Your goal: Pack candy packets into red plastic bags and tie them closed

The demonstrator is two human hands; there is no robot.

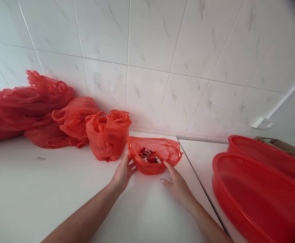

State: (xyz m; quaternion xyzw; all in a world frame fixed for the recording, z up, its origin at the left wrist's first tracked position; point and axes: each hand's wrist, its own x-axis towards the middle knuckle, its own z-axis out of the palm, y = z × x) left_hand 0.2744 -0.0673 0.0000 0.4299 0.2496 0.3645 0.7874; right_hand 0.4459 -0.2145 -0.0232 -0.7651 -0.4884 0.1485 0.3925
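Note:
A red plastic bag [149, 168] stands on the white table with its mouth spread wide. Inside lie several small red wrapped packets [147, 156] with white and dark print. At the bag's left side is my left hand [122, 173], thumb raised by the rim and fingers apart against the film. My right hand [179, 189] is at the front right of the bag, index finger stretched to the rim and thumb held away from it. Neither hand closes around the bag. Just left of it sits a fuller red plastic bag [108, 138] with its top gathered.
More red plastic bags [23, 104] are heaped along the tiled wall [147, 91] at left. Two red plastic baskets [228, 182] stand at right, beyond a seam in the white table [48, 195]. Behind them are a cardboard box [281, 146] and a wall socket [264, 123].

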